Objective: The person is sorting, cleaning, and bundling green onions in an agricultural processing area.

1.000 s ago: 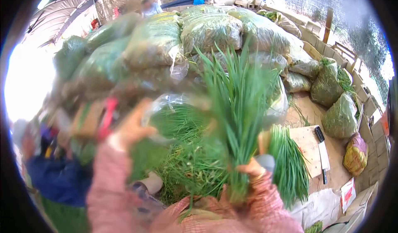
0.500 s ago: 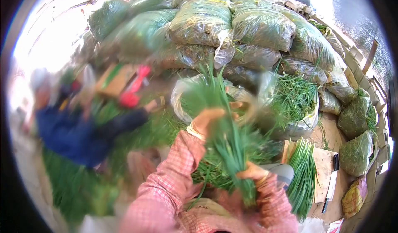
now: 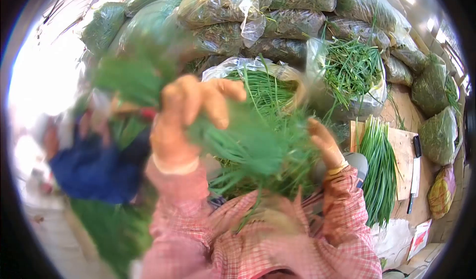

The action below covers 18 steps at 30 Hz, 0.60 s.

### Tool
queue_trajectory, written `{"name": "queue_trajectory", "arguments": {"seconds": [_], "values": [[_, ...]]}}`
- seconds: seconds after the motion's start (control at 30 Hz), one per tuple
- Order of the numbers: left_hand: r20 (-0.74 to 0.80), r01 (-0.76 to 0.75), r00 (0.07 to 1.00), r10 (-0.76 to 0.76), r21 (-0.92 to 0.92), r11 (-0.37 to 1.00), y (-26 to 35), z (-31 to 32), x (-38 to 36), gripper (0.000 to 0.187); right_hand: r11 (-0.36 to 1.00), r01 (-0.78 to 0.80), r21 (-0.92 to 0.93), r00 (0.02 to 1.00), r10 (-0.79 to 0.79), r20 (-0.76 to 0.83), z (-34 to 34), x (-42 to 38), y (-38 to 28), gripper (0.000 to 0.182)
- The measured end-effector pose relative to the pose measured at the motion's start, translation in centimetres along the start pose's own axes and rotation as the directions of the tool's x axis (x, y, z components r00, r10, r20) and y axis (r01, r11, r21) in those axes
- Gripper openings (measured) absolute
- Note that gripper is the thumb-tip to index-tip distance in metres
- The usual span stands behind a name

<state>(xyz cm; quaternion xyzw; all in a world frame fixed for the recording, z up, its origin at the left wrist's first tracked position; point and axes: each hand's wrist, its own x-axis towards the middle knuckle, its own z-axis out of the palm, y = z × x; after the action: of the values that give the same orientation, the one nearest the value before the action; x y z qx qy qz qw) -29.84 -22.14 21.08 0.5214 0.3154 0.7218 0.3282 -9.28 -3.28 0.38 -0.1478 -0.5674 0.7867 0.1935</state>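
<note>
My left hand (image 3: 181, 115), in an orange-tan glove, is raised and closed around a bunch of chives (image 3: 248, 140). The leaves stick out on both sides of the fist and are smeared by motion. Lower and to the right, my right hand (image 3: 326, 142) has its fingers stretched upward beside loose green leaves (image 3: 297, 165); nothing shows in its grasp. Behind both hands stands a clear plastic bag (image 3: 218, 69) filled with long green stalks (image 3: 272, 93).
A neat bunch of chives (image 3: 379, 170) lies on a wooden board (image 3: 402, 160) beside a knife (image 3: 415, 170). An open bag (image 3: 379, 93) of cut greens stands behind. Stuffed sacks (image 3: 218, 3) are stacked at the back. A person in dark blue (image 3: 99, 165) is at my left.
My left hand has moved left and nearer with the bunch, which has swung from upright to sideways. My right hand has come off the bunch's lower end and risen to the right.
</note>
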Motion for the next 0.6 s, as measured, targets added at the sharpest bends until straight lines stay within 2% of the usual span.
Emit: {"name": "queue_trajectory", "arguments": {"seconds": [0.03, 0.07, 0.1, 0.13, 0.17, 0.2, 0.23, 0.27, 0.3, 0.37, 0.4, 0.43, 0.47, 0.5, 0.57, 0.6], "values": [[0.012, 0.019, 1.0, -0.021, 0.143, 0.99, 0.1, 0.4, 0.0, 0.03, 0.999, -0.025, -0.03, 0.996, 0.022, -0.092, -0.4, -0.2, 0.7, 0.061], [-0.137, 0.201, 0.979, -0.153, 0.488, 0.849, -0.6, 0.0, -0.4, 0.03, 0.997, -0.046, -0.067, 0.994, 0.039, -0.099, -0.2, -0.5, 1.5, 0.059], [-0.203, 0.322, 0.945, -0.257, 0.727, 0.607, -3.2, -1.2, -1.4, 0.038, 0.992, -0.069, -0.104, 0.992, 0.057, -0.108, 0.1, -0.9, 2.2, 0.058], [-0.221, 0.323, 0.945, -0.243, 0.756, 0.569, -4.4, -1.6, -1.8, 0.043, 0.984, -0.089, -0.153, 0.991, 0.073, -0.111, 0.0, -0.9, 2.4, 0.057], [-0.238, 0.325, 0.944, -0.228, 0.783, 0.53, -5.5, -2.1, -2.2, 0.049, 0.994, -0.014, -0.111, 0.992, 0.0, -0.124, 0.0, -1.4, 2.8, 0.054], [-0.201, 0.255, 0.967, -0.157, 0.736, 0.628, -3.8, -1.6, -2.3, 0.049, 0.997, 0.019, -0.078, 0.989, -0.03, -0.147, -0.4, -1.2, 3.1, 0.056], [-0.205, 0.258, 0.962, -0.178, 0.486, 0.835, -1.9, -1.0, -1.8, 0.049, 0.999, 0.023, -0.033, 0.984, -0.028, -0.173, -0.6, -1.8, 3.7, 0.058], [-0.235, 0.309, 0.944, -0.233, 0.38, 0.872, -1.9, -1.8, -1.8, 0.048, 1.0, 0.03, -0.001, 0.982, -0.029, -0.186, -0.8, -2.3, 4.1, 0.06], [-0.289, 0.38, 0.915, -0.281, 0.384, 0.841, -3.0, -3.2, -2.0, 0.048, 0.979, -0.154, -0.133, 0.965, 0.12, -0.234, -0.7, -2.4, 4.3, 0.062], [-0.222, 0.253, 0.966, -0.131, 0.722, 0.644, -6.2, -5.5, -3.8, 0.04, 0.907, -0.082, -0.413, 0.945, -0.062, -0.322, -0.5, -2.4, 4.2, 0.061], [-0.184, 0.195, 0.98, -0.08, 0.785, 0.588, -4.5, -4.3, -2.9, 0.031, 0.84, -0.048, -0.54, 0.92, -0.173, -0.351, -0.1, -1.6, 3.2, 0.061], [-0.145, 0.138, 0.989, -0.028, 0.841, 0.524, -2.8, -3.1, -1.9, 0.023, 0.794, 0.099, -0.6, 0.867, -0.364, -0.339, -0.1, -1.4, 1.9, 0.06], [-0.292, 0.29, 0.95, -0.109, 0.702, 0.651, -1.7, -1.4, -1.9, 0.022, 0.858, 0.209, -0.469, 0.826, -0.412, -0.384, 1.3, -1.3, -0.3, 0.059], [-0.35, 0.346, 0.927, -0.136, 0.658, 0.669, -2.6, -1.4, -3.0, 0.024, 0.958, 0.202, -0.205, 0.845, -0.276, -0.457, 4.1, -1.3, -3.9, 0.058], [-0.41, 0.375, 0.902, -0.134, 0.593, 0.713, -4.5, -1.3, -3.5, 0.028, 0.85, 0.381, -0.363, 0.804, -0.499, -0.323, 9.7, -0.5, -8.2, 0.063], [-0.431, 0.376, 0.894, -0.126, 0.564, 0.735, -4.9, -0.9, -3.4, 0.031, 0.766, 0.537, -0.353, 0.75, -0.626, -0.216, 12.1, 0.5, -8.7, 0.07]]}}
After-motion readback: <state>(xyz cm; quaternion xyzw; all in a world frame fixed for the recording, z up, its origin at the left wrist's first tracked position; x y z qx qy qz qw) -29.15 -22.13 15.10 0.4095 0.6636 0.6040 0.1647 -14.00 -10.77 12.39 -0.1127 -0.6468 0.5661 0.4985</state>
